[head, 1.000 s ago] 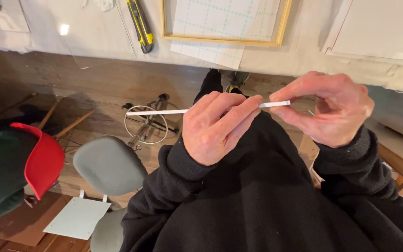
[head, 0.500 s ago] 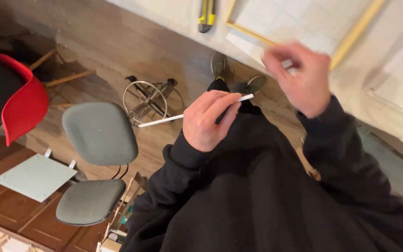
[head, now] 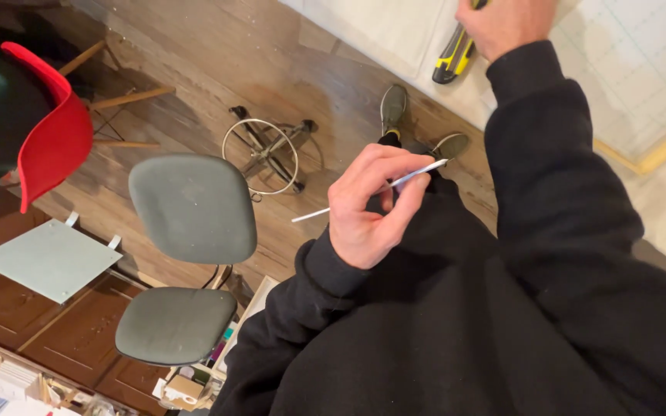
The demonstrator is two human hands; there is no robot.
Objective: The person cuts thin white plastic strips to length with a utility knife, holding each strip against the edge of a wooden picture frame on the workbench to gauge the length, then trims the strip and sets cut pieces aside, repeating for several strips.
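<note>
Far left, a red chair [head: 52, 139] on the wooden floor [head: 217, 54]; next, a grey chair [head: 190, 208] and a metal stool base [head: 264, 154]. Mid-frame, left hand [head: 368, 208], grip pinched on a thin white stick [head: 364, 192] above the lap. Further right, right hand [head: 506, 23] at the table [head: 379, 27] edge, touching a yellow-black utility knife [head: 456, 54]; grip cut off, cannot tell.

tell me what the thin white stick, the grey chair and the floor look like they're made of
Thin white stick in the left hand: smooth, matte, straight and rigid; probably plastic or painted wood, the look leaves it open.
Grey chair: seat and back look like matte padded fabric or vinyl, faintly speckled.
Floor: brown planks with grain lines and a soft sheen; wood or laminate.
</note>
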